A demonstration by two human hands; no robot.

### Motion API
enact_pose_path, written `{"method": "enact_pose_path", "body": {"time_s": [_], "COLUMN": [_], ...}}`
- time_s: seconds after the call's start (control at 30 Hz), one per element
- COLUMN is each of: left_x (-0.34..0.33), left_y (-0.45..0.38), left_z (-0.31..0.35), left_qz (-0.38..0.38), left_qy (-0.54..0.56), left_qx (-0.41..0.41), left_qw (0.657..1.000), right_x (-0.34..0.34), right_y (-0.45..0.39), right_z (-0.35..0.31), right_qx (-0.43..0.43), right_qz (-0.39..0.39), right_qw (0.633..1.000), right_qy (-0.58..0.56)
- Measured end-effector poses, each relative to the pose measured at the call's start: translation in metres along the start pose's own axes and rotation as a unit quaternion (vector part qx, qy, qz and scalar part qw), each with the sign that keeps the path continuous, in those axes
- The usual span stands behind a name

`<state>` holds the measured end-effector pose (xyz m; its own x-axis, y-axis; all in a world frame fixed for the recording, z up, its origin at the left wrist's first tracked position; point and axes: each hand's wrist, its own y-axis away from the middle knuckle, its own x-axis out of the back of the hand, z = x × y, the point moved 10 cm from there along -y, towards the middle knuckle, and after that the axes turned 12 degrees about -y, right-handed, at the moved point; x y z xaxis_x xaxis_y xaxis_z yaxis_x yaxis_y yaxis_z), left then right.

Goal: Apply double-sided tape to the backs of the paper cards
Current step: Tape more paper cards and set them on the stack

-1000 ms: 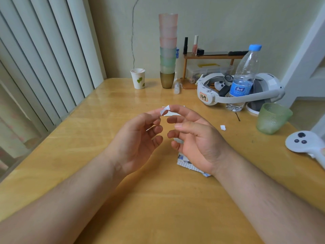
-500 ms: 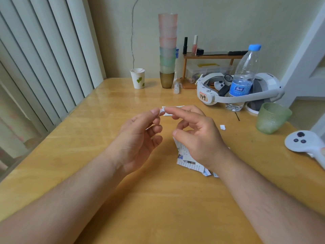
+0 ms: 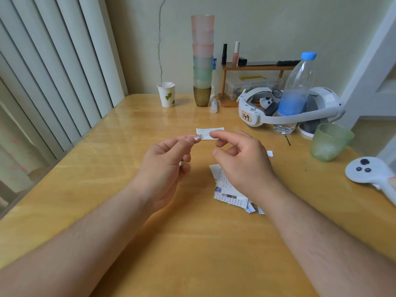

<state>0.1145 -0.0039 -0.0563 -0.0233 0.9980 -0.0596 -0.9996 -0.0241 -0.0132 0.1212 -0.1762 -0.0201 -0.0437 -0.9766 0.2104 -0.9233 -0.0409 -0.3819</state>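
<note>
Tape, a small white strip point(image 3: 198, 137), sits pinched between the left hand's point(image 3: 166, 166) thumb and forefinger at the near-left corner of one paper card point(image 3: 210, 133) lying on the surface point(image 3: 107, 168) toward twelve o'clock. A second ago both hands pulled a curled white scrap between them above the surface; since then they have moved forward, the scrap has gone flat, and its end now meets the card. That suggests the strip is being laid down on this card's back, so pressing it flat is probably the next need. The right hand point(image 3: 242, 161) hovers with curled fingers, its forefinger tip touching or just over the card's near edge; I cannot tell whether it pins the card. Count: one card out front, and one loose pile of printed cards point(image 3: 230, 194) at about five o'clock of the hands, partly hidden under the right wrist, at least four sheets, the exact number unclear. One white scrap point(image 3: 270, 153) lies toward three o'clock, likely peeled backing. Another white bit shows under the left fingers, unidentifiable.
</note>
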Motion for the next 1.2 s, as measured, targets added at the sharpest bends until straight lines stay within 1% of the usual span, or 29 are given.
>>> {"method": "enact_pose_path", "body": {"time_s": [0.1, 0.17, 0.3, 0.43, 0.57, 0.7, 0.8, 0.87, 1.03, 1.1, 1.13, 1.2], "left_x": [-0.001, -0.007, -0.020, -0.028, -0.034, -0.033, -0.030, -0.029, -0.033, -0.036, -0.036, -0.035], "left_y": [0.000, 0.001, 0.005, 0.010, 0.013, 0.011, 0.010, 0.009, 0.011, 0.013, 0.014, 0.014], "left_z": [0.001, -0.001, -0.006, -0.004, -0.007, -0.007, -0.006, -0.006, -0.008, -0.009, -0.008, -0.008], "left_qz": [-0.010, -0.036, -0.088, -0.130, -0.168, -0.165, -0.156, -0.151, -0.165, -0.177, -0.179, -0.180], "left_qy": [0.002, 0.018, 0.006, -0.009, 0.009, 0.041, 0.041, 0.040, 0.017, 0.027, 0.036, 0.058], "left_qx": [-0.006, 0.005, 0.020, 0.021, 0.036, 0.050, 0.051, 0.050, 0.046, 0.052, 0.058, 0.071], "left_qw": [1.000, 0.999, 0.996, 0.991, 0.985, 0.984, 0.986, 0.987, 0.985, 0.982, 0.982, 0.979], "right_x": [0.004, 0.002, -0.010, -0.008, -0.004, -0.006, -0.011, -0.011, -0.005, -0.003, -0.003, -0.002], "right_y": [-0.003, -0.002, 0.001, 0.000, -0.001, -0.001, 0.001, 0.002, -0.001, -0.002, -0.001, 0.000], "right_z": [0.010, 0.013, 0.008, 0.010, 0.010, 0.008, 0.009, 0.010, 0.009, 0.008, 0.008, 0.011], "right_qx": [-0.044, -0.067, -0.069, -0.061, -0.049, -0.045, -0.078, -0.095, -0.073, -0.075, -0.085, -0.125], "right_qz": [0.005, -0.008, -0.044, -0.030, -0.022, -0.043, -0.072, -0.074, -0.049, -0.058, -0.072, -0.095], "right_qw": [0.996, 0.991, 0.985, 0.989, 0.993, 0.991, 0.982, 0.978, 0.990, 0.990, 0.987, 0.972], "right_qy": [-0.071, -0.114, -0.149, -0.131, -0.105, -0.118, -0.154, -0.168, -0.114, -0.107, -0.117, -0.176]}}
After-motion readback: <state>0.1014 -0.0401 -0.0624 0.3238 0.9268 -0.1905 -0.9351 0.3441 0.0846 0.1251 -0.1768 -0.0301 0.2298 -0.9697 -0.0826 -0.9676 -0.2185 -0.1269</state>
